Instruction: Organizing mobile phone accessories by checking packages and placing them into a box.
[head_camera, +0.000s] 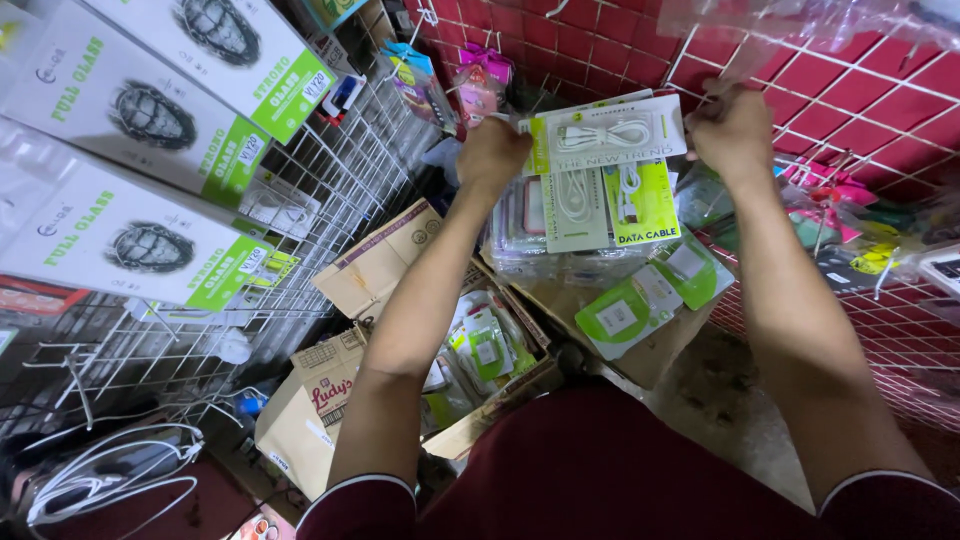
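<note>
Maroon shirt (600, 470) fills the foreground; beyond it, cardboard boxes (330, 400) hold packets. Higher up, left hand (492, 152) and right hand (733, 130) each pinch an end of a white cable packet (610, 133) against the wire grid (860, 90).

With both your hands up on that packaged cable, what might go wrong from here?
The left hand and right hand pinch only the ends of the white cable pack; it may slip into the open cardboard box below. The hanging packs beneath it could get knocked off. The wire rack hooks might snag a forearm.
</note>
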